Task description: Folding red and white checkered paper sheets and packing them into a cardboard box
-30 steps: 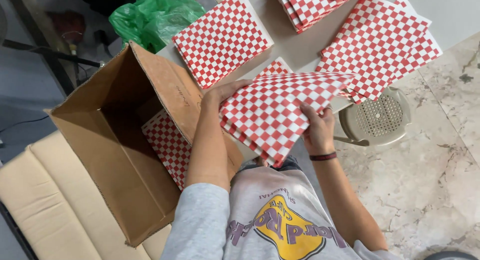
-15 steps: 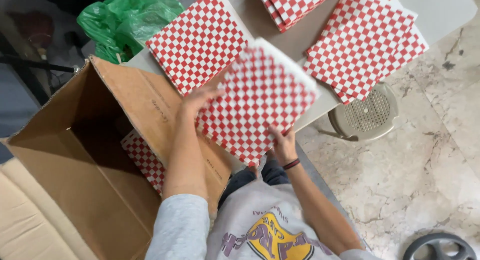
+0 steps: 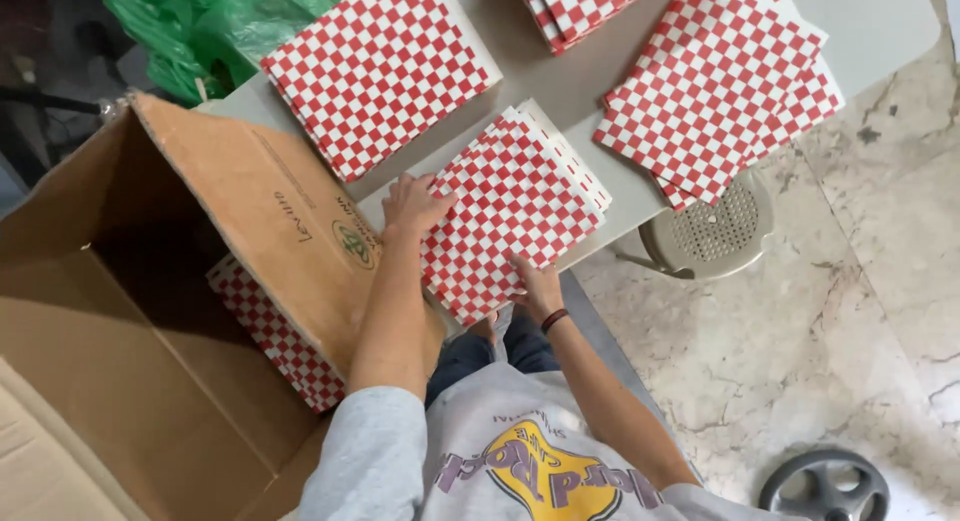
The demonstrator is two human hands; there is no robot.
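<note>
This looks like a small packing or stockroom corner, perhaps at the back of a food shop, rather than a home kitchen. Several stacks of red-and-white checkered paper sheets (image 3: 385,71) lie across a plain grey table (image 3: 880,21), with a large open cardboard box (image 3: 130,311) at its left edge holding more of them. A marble-patterned floor (image 3: 850,311), a perforated plastic stool (image 3: 715,231) and a green plastic bag (image 3: 215,26) complete it.
</note>
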